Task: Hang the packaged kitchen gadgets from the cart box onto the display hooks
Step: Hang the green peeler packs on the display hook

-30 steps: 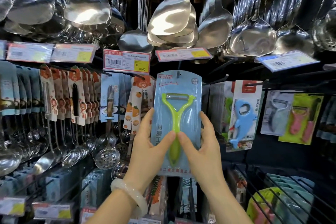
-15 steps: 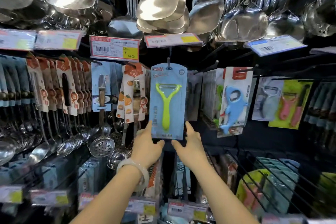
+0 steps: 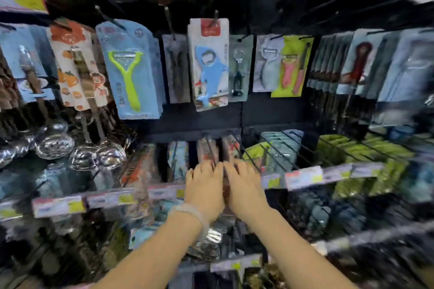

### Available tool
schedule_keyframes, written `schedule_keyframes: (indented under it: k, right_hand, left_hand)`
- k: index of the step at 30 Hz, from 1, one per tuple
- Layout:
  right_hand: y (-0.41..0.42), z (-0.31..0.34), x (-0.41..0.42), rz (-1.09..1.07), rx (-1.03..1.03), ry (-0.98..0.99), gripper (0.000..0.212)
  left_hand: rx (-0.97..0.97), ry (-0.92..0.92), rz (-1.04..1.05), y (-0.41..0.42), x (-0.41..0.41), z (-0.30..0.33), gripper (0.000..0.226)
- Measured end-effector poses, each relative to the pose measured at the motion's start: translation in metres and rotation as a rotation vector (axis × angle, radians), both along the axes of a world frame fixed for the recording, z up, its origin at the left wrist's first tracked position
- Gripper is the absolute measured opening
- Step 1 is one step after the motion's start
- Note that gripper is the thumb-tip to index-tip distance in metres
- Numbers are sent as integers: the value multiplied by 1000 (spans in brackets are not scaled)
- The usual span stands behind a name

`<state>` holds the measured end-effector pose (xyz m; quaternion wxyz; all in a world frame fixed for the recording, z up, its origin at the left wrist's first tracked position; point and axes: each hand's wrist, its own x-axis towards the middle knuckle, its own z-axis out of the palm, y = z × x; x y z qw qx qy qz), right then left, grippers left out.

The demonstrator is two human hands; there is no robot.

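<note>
The blue card with the green Y-shaped peeler [image 3: 131,73] hangs on its display hook [image 3: 110,19], at the front of a stack of like cards. Neither hand touches it. My left hand [image 3: 204,190] and my right hand [image 3: 246,190] are side by side well below it, backs up, fingers stretched forward and relaxed. They are in front of a lower row of hanging packages [image 3: 211,148]. I see nothing gripped in either hand, though the frame is blurred. The cart box is out of view.
Right of the peeler card hang a blue shark-shaped gadget pack [image 3: 209,65] and a green-and-pink peeler pack [image 3: 293,65]. Steel skimmers [image 3: 54,145] hang at lower left. A rail of price tags [image 3: 164,192] runs beside my hands. Green packs [image 3: 352,155] fill wire hooks at right.
Both hands let go of the peeler card, which now hangs on its hook, and dropped to the lower row. The view tilted down and right, with strong blur.
</note>
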<state>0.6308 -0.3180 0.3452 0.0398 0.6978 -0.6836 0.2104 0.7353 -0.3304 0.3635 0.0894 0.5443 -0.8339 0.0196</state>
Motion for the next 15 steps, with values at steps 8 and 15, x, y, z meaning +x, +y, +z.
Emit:
schedule_keyframes:
  k: [8,15]
  right_hand:
    - [127,-73,-125,-300,269,42,72]
    - [238,-120,-220,-498,367,-26,63]
  left_hand:
    - [157,-171,-267,90,-130,-65,77]
    - [234,-303,-498,183,-234,-112,70]
